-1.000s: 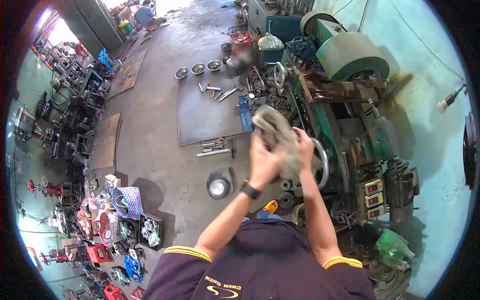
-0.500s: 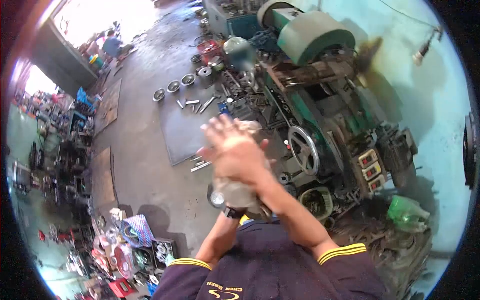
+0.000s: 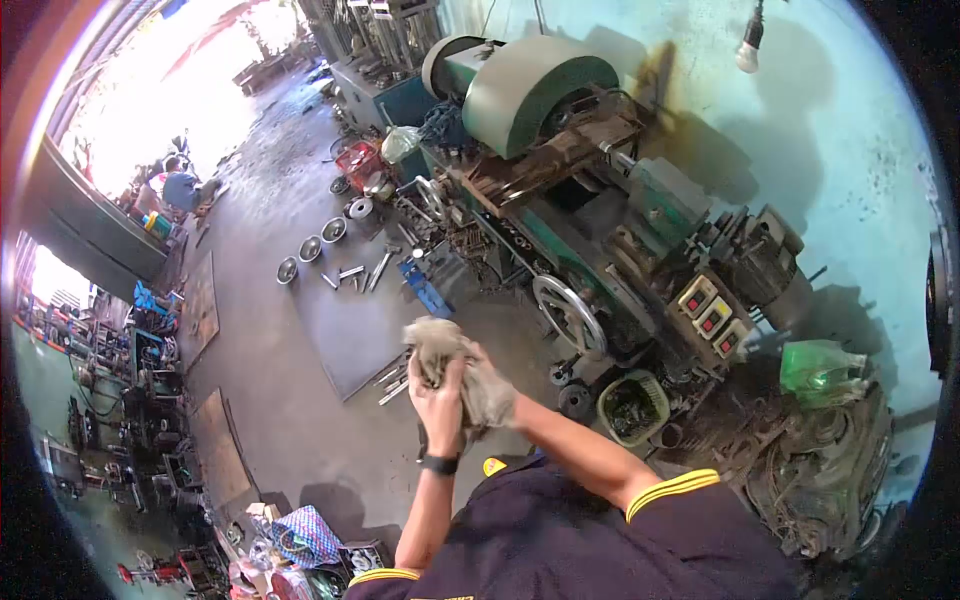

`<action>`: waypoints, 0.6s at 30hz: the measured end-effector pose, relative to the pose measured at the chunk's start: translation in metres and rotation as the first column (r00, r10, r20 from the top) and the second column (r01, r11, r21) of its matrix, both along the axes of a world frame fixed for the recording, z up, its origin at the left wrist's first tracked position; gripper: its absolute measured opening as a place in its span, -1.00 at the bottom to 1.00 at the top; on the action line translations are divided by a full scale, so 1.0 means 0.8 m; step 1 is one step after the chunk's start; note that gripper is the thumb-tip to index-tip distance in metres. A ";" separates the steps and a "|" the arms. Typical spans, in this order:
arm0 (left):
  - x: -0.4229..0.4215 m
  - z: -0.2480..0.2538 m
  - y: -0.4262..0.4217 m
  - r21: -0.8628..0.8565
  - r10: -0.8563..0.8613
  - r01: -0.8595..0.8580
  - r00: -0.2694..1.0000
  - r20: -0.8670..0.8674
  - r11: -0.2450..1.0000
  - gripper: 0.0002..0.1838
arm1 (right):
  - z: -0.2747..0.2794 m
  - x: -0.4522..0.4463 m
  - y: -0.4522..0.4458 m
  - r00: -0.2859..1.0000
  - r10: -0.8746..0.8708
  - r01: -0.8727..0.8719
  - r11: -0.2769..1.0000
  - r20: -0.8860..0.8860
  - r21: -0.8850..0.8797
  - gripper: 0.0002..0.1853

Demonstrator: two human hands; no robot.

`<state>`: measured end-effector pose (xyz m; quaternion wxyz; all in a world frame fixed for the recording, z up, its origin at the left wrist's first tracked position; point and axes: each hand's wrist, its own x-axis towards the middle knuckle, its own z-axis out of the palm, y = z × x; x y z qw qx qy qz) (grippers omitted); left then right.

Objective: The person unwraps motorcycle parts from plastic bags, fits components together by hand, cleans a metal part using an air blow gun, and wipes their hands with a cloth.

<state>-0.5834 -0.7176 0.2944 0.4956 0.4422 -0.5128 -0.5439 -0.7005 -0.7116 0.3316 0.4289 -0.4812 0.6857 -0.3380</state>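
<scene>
A crumpled grey-beige rag (image 3: 434,343) is bunched between my two hands in front of my chest. My left hand (image 3: 437,404), with a dark watch (image 3: 440,464) on its wrist, is closed round the rag from the left. From the other side my right hand (image 3: 474,354) grips it, and folds of cloth cover most of that hand. Whether anything is wrapped inside the rag is hidden.
A green machine with a handwheel (image 3: 569,315) and push-button boxes (image 3: 713,318) stands at right. A metal sheet (image 3: 350,345) on the floor bears rods. Nearby are round metal parts (image 3: 310,248) and a basket (image 3: 634,408). A person (image 3: 181,188) is by the doorway.
The right hand has moved from lying across the left, fingers spread, to gripping the rag at its right side. The rag now shows more fully. The head view has shifted.
</scene>
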 end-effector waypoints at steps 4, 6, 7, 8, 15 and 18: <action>0.006 -0.026 -0.034 0.086 0.067 -0.059 0.993 -0.094 0.995 -0.76 | -0.076 0.030 0.030 0.959 -0.105 -0.127 0.670 -0.263 -0.731 -0.43; 0.004 0.004 -0.040 0.176 0.000 0.083 0.905 -0.426 0.981 -0.74 | -0.028 0.012 0.045 0.961 0.102 -0.242 0.758 -0.257 -0.605 -0.46; 0.004 -0.001 -0.042 0.130 -0.024 0.092 0.892 -0.451 0.987 -0.69 | 0.008 0.001 0.054 0.926 0.314 -0.378 0.801 -0.212 -0.464 -0.50; -0.002 0.008 -0.042 0.084 -0.049 0.101 0.878 -0.476 0.991 -0.63 | 0.043 -0.011 0.053 0.974 0.194 -0.092 0.806 0.113 -0.585 -0.61; -0.072 0.025 -0.011 0.026 -0.305 0.470 0.613 -0.729 0.882 -0.54 | 0.008 0.013 0.029 0.901 -0.318 0.090 0.803 -0.296 -0.589 -0.46; -0.057 -0.003 -0.064 0.029 -0.273 0.339 0.803 -0.530 0.940 -0.61 | -0.006 0.006 0.068 0.850 -0.323 0.005 0.795 -0.417 -0.607 -0.49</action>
